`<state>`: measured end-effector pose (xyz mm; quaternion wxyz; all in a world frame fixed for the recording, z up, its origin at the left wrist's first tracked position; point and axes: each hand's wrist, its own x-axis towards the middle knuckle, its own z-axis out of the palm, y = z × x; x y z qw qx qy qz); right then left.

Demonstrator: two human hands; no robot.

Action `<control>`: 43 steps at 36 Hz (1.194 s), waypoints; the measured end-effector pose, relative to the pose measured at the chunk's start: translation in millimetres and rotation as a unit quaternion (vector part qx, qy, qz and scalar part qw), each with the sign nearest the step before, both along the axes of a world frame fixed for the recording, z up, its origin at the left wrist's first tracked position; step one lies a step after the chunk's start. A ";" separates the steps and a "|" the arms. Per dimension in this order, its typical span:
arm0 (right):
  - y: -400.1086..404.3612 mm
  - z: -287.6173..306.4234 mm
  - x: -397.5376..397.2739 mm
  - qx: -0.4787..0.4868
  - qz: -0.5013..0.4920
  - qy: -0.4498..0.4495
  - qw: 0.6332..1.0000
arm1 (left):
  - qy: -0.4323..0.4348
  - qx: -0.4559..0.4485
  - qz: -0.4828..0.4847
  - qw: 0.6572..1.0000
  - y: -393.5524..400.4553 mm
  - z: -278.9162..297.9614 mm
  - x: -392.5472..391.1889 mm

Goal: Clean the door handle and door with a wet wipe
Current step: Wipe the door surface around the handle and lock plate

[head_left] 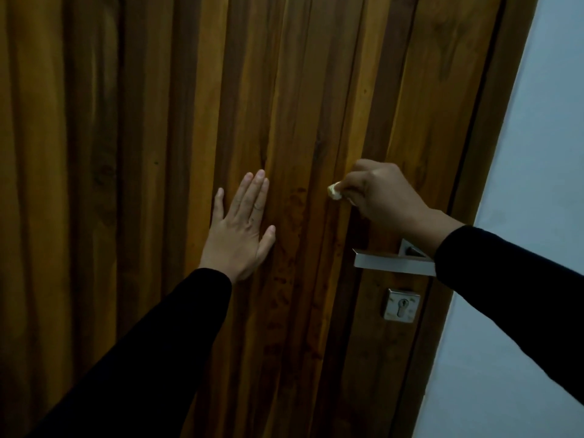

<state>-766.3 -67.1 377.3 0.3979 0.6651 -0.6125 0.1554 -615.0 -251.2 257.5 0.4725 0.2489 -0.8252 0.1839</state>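
Dim light falls on a wooden door (158,153) that fills most of the head view, its face made of upright planks in darker and lighter brown with shallow grooves between them. Along the right edge runs the door frame (493,147), and beyond it a pale bluish wall (537,216).

On the left, the left hand (241,229) lies flat against the planks, palm to the wood, its fingers (257,191) released and stretched upward, the thumb spread toward the right. A black sleeve (142,352) covers that arm down to the lower left corner.

To the right and a little higher, the right hand (385,194) is curled with its knuckles facing the camera. Its fingers are clenched on a small crumpled wet wipe (334,191), of which only a whitish tip pokes out at the left side of the fist, pressed to or just beside the wood; contact cannot be told for sure. The right arm, also in a black sleeve, comes in from the right edge.

Below the right hand sits the door handle (392,263), a flat silver lever pointing left, its right end hidden behind the right sleeve. The wipe is above the handle and apart from it. Under the handle is a square metal keyhole plate (402,305). Dark blotches mark the wood between the two hands and below them.
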 end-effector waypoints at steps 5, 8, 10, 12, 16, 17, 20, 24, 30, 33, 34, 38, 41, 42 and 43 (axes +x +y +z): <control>-2.7 -13.5 0.7 0.109 0.015 0.059 0.992 | -0.001 0.001 -0.004 1.000 0.0 0.4 0.9; -4.4 -18.5 -0.7 0.208 0.025 0.095 0.973 | -0.002 0.004 -0.004 1.000 -0.6 0.5 0.3; -5.6 -19.2 -0.8 0.256 0.034 0.099 0.961 | -0.002 0.004 -0.004 1.000 -0.6 0.1 0.1; -6.5 -17.7 0.6 0.282 0.035 0.101 0.953 | -0.002 0.004 -0.004 1.000 -0.8 -0.1 -0.3; -7.9 -13.6 4.4 0.322 0.004 0.128 0.938 | 0.000 0.004 -0.006 1.000 0.5 -0.1 0.9; -8.7 -13.6 5.0 0.332 -0.001 0.139 0.933 | 0.000 0.003 -0.006 1.000 0.9 -0.3 1.2; -10.8 -12.0 8.0 0.355 -0.023 0.173 0.919 | 0.001 -0.001 -0.004 1.000 1.4 0.0 1.7; -11.6 -7.9 12.6 0.387 -0.074 0.188 0.900 | -0.002 0.000 0.006 1.000 1.3 0.6 1.8; 4.8 12.7 7.2 0.366 -0.104 0.134 0.915 | 0.000 0.001 0.000 1.000 0.4 -0.1 0.5; 10.2 14.1 6.1 0.299 -0.056 0.109 0.946 | 0.001 0.003 -0.002 1.000 0.6 -0.5 0.7; 9.3 11.2 6.2 0.287 -0.054 0.115 0.949 | 0.002 0.004 -0.004 1.000 0.8 -0.6 1.0; -1.0 -3.6 10.3 0.276 -0.050 0.126 0.952 | -0.002 0.008 -0.003 1.000 1.6 0.1 1.5; -7.5 -11.2 15.2 0.286 -0.042 0.136 0.948 | -0.006 0.006 0.002 1.000 2.6 0.2 1.0; -8.3 -12.9 16.8 0.296 -0.044 0.145 0.943 | -0.007 0.007 0.001 1.000 2.9 0.5 0.6; -9.2 -13.9 18.8 0.306 -0.048 0.154 0.938 | -0.008 0.008 0.003 1.000 3.0 0.8 1.1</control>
